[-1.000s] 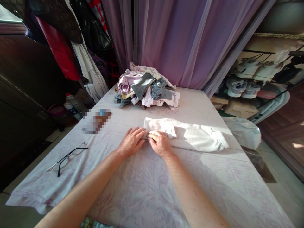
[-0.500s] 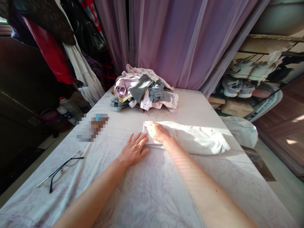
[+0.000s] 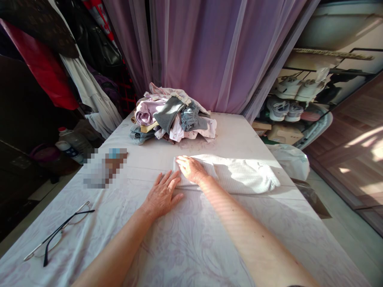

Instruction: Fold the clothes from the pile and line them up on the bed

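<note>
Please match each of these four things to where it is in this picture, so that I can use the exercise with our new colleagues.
Things:
1. right hand
2. left hand
3. eyeglasses
4. pile of clothes

Places:
A. near the lower left edge of the patterned cover
B. at the far end of the cover, in front of the lilac curtain
C. resting on the folded end of the white cloth
D. spread flat on the cover, at the cloth's left edge

Pairs: 1-C, 2-D, 3-A, 4-B
</note>
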